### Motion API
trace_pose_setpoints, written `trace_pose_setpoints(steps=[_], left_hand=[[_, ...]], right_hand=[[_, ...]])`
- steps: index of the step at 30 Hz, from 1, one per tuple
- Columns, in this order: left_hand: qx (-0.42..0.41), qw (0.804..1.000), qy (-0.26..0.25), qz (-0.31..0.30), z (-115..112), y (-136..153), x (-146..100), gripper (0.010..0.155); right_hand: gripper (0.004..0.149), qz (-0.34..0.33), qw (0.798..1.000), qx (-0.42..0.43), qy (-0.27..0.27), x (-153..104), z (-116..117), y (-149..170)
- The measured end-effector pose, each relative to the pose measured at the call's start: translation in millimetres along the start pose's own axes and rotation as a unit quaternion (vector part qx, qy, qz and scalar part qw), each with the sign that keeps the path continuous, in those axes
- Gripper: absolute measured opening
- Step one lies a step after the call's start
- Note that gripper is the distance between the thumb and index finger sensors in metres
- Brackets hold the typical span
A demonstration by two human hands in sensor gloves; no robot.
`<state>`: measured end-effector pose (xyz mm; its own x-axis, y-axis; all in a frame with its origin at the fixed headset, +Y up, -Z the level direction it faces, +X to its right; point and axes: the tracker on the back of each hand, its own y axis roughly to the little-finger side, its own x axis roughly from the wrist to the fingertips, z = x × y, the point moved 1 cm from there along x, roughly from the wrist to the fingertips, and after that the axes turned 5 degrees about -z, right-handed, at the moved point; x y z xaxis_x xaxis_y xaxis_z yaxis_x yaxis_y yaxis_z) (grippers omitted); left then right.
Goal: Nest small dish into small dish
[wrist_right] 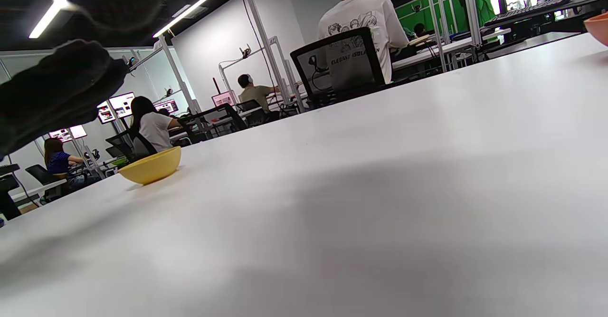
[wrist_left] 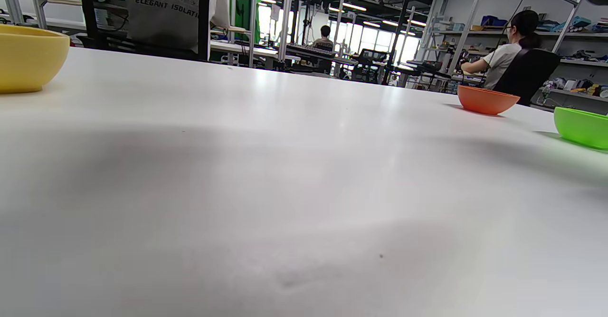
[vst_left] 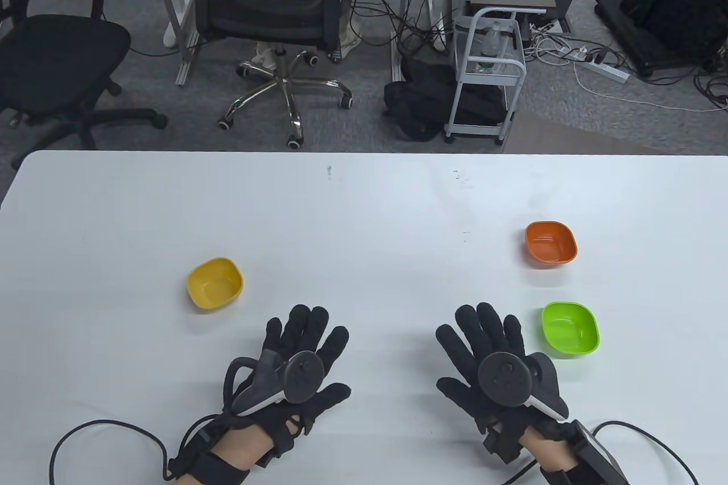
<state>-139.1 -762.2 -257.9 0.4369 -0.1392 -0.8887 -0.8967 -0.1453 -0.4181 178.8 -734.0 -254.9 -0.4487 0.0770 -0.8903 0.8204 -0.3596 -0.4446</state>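
Three small dishes stand upright and apart on the white table [vst_left: 364, 206]. A yellow dish [vst_left: 214, 283] is at the left, an orange dish [vst_left: 550, 243] at the right, and a green dish [vst_left: 570, 329] just in front of the orange one. My left hand [vst_left: 301, 351] rests flat on the table, fingers spread, in front of and right of the yellow dish. My right hand [vst_left: 486, 345] rests flat, fingers spread, just left of the green dish. Both hands hold nothing. The left wrist view shows the yellow dish [wrist_left: 28, 58], the orange dish [wrist_left: 487, 100] and the green dish [wrist_left: 582, 127].
Beyond the table's far edge stand office chairs [vst_left: 278, 13], a small white cart [vst_left: 489, 70] and cables on the floor. The right wrist view shows the yellow dish [wrist_right: 151, 166], a sliver of the orange dish [wrist_right: 599, 26] and my gloved fingers [wrist_right: 52, 93] at the top left.
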Motion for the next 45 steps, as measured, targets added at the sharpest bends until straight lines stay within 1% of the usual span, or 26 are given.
trace_pose_setpoints(steps=[5,9,11,12,14,17,18,21,22,23,25,27,28,30,31,33,38,40,41,43,45], left_hand=[[0.001,1.0,0.003,0.002,-0.9,-0.2,1.1,0.084],[0.001,1.0,0.005,0.003,-1.1,-0.1,1.0,0.084],[0.0,1.0,0.005,0.003,-1.0,0.1,0.9,0.084],[0.0,1.0,0.005,0.003,-0.9,0.1,0.8,0.084],[0.001,1.0,0.006,0.003,-1.2,0.3,0.8,0.084],[0.001,1.0,0.008,0.001,-1.5,-0.2,0.8,0.084],[0.001,1.0,0.009,0.0,-1.8,-0.5,0.9,0.084],[0.002,1.0,0.011,-0.001,-2.2,-1.0,0.8,0.084],[0.001,1.0,0.012,-0.002,-2.3,-1.1,0.7,0.084],[0.0,1.0,0.013,-0.001,-2.4,-1.1,0.7,0.084],[-0.005,1.0,0.014,-0.002,-2.3,-0.9,0.3,0.084],[-0.009,1.0,0.018,-0.002,-2.8,-0.9,0.0,0.084],[-0.01,1.0,0.019,-0.003,-3.0,-1.1,0.1,0.084],[-0.008,1.0,0.018,-0.004,-2.9,-1.2,0.6,0.084],[-0.008,1.0,0.018,-0.005,-2.9,-1.1,0.8,0.084],[-0.008,1.0,0.019,-0.006,-2.9,-0.8,0.8,0.084],[-0.01,1.0,0.021,-0.005,-2.9,0.5,0.4,0.084],[-0.01,1.0,0.021,-0.005,-2.7,0.6,0.2,0.084],[-0.011,1.0,0.021,-0.006,-2.7,0.6,0.2,0.084],[-0.013,1.0,0.022,-0.007,-2.7,0.7,0.0,0.084],[-0.014,1.0,0.022,-0.006,-2.8,1.1,-0.2,0.084]], right_hand=[[0.077,0.0,0.999,-0.036,-0.008,8.7,-10.6,-3.6],[0.079,0.013,0.998,-0.067,0.016,12.0,-29.0,-3.0],[0.076,0.032,0.996,-0.083,0.03,10.9,-40.0,1.7],[0.073,0.056,0.994,-0.086,0.033,9.6,-46.9,7.6],[0.072,0.1,0.99,-0.08,0.054,4.7,-59.9,20.4],[0.071,0.177,0.979,-0.05,0.093,-7.9,-82.7,52.0],[0.071,0.199,0.974,-0.045,0.097,-11.0,-86.9,61.1],[0.07,0.269,0.959,-0.037,0.086,-21.0,-94.4,91.7],[0.069,0.31,0.947,-0.043,0.07,-26.9,-95.1,106.3],[0.069,0.32,0.944,-0.044,0.066,-29.4,-95.3,111.1],[0.068,0.357,0.932,-0.022,0.052,-39.0,-95.4,131.7],[0.067,0.386,0.922,0.017,0.031,-44.1,-91.9,150.7],[0.067,0.405,0.914,0.033,0.015,-44.9,-88.2,161.0],[0.065,0.412,0.909,0.057,-0.013,-43.5,-78.6,176.7],[0.064,0.415,0.906,0.067,-0.037,-41.8,-70.8,184.2],[0.064,0.43,0.898,0.069,-0.069,-40.9,-59.7,191.7],[0.063,0.457,0.878,0.081,-0.119,-39.8,-40.3,206.2],[0.055,0.469,0.869,0.084,-0.131,-39.6,-33.9,211.4],[0.055,0.473,0.867,0.084,-0.135,-39.5,-32.1,213.0],[0.049,0.476,0.868,0.084,-0.115,-39.1,-32.7,215.5],[0.049,0.479,0.865,0.09,-0.122,-39.8,-30.4,217.9]])
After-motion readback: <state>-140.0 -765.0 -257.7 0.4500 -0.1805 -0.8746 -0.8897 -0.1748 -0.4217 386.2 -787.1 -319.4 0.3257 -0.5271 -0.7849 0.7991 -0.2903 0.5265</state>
